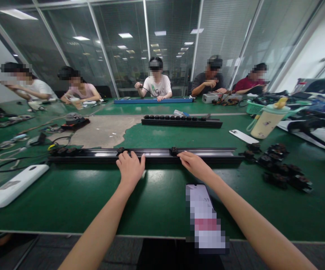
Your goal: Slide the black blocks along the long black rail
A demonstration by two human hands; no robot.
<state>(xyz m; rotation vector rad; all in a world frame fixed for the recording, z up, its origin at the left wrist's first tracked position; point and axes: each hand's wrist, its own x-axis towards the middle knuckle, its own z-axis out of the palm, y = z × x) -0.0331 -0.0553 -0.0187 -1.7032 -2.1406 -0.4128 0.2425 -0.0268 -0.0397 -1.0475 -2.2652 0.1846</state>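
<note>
A long black rail point(156, 160) with a shiny inner channel lies across the green table in front of me. My left hand point(130, 167) rests over it, fingertips against a small black module point(121, 150) in the channel and thumb spread to the right. Further right, my right hand point(195, 165) has its fingers closed at the side of another black module point(174, 150), also in the channel; its thumb is partly hidden. Several similar black modules point(66, 151) sit in the rail's left end. Loose black modules point(282, 165) lie in a group beyond its right end.
A phone point(204, 210) lies between my forearms, a white case-like object point(16, 185) at left. Behind are a second filled rail point(181, 122), a white phone point(243, 137), a tumbler point(270, 120) and a green basket point(255, 107). Several people sit across the table.
</note>
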